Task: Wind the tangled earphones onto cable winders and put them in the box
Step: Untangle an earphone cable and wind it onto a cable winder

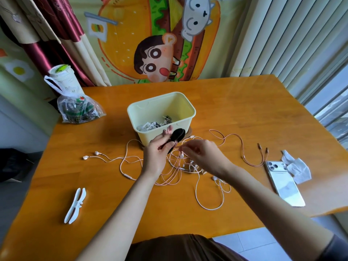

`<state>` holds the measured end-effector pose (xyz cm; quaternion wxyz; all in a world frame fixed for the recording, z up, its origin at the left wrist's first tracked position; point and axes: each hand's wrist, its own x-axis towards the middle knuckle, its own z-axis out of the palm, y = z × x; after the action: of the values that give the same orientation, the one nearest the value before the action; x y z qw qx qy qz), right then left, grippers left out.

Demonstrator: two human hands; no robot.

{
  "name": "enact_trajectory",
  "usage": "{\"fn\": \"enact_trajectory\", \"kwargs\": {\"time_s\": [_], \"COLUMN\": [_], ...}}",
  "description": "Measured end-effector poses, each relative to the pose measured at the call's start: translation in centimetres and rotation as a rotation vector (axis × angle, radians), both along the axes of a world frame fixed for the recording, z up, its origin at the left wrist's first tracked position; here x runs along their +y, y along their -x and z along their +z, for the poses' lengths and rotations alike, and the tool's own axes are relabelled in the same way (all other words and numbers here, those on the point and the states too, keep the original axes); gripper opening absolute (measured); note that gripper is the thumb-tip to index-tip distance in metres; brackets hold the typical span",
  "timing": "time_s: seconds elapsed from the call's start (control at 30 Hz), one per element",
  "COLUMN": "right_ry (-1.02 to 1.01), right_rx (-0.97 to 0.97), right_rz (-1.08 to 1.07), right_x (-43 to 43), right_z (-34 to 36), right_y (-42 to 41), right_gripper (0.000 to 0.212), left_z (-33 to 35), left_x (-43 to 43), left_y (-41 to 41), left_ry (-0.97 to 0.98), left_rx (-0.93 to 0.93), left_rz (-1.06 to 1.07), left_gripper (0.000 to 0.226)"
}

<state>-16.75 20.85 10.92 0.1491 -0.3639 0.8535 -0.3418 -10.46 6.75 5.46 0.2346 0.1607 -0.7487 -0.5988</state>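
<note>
The left hand (153,157) grips a black cable winder (176,137) just short of the box (131,110). The right hand (201,153) pinches a strand of the tangled earphones (177,167) sprawled beneath both hands. Bare bench (235,110) opens leftward to a white winder (75,205) near the edge.
</note>
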Motion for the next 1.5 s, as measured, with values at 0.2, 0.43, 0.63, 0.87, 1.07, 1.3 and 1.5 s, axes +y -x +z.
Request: {"fn": "enact_trajectory", "kwargs": {"time_s": [0.2, 0.43, 0.63, 0.87, 1.07, 1.3, 1.5], "right_ry": [-0.063, 0.073, 0.137, 0.092, 0.081, 0.08, 0.096], "right_rx": [0.213, 0.239, 0.163, 0.167, 0.155, 0.168, 0.166], "right_rz": [0.074, 0.021, -0.054, 0.004, 0.012, -0.004, -0.036], "right_x": [1.2, 0.9, 0.6, 0.5, 0.3, 0.2, 0.4], "right_z": [1.8, 2.2, 2.0, 1.5, 0.7, 0.4, -0.2], "right_y": [3.0, 4.3, 4.5, 4.5, 4.3, 4.6, 4.8], "right_gripper": [0.016, 0.008, 0.013, 0.008, 0.009, 0.009, 0.01], "left_z": [-0.2, 0.7, 0.9, 0.1, -0.2, -0.3, -0.2], "left_x": [-0.3, -0.4, 0.6, 0.7, 0.2, 0.5, 0.8], "left_y": [0.0, -0.3, -0.8, -1.0, -1.2, -1.2, -1.2], "left_ry": [0.227, -0.163, -0.572, -0.667, -0.665, -0.71, -0.721], "left_rx": [-0.023, -0.099, -0.035, -0.292, -0.394, -0.401, -0.392], "left_rz": [-0.091, -0.276, -0.343, -0.335, -0.287, -0.326, -0.368], "left_gripper": [0.043, 0.038, 0.031, 0.032, 0.028, 0.03, 0.029]}}
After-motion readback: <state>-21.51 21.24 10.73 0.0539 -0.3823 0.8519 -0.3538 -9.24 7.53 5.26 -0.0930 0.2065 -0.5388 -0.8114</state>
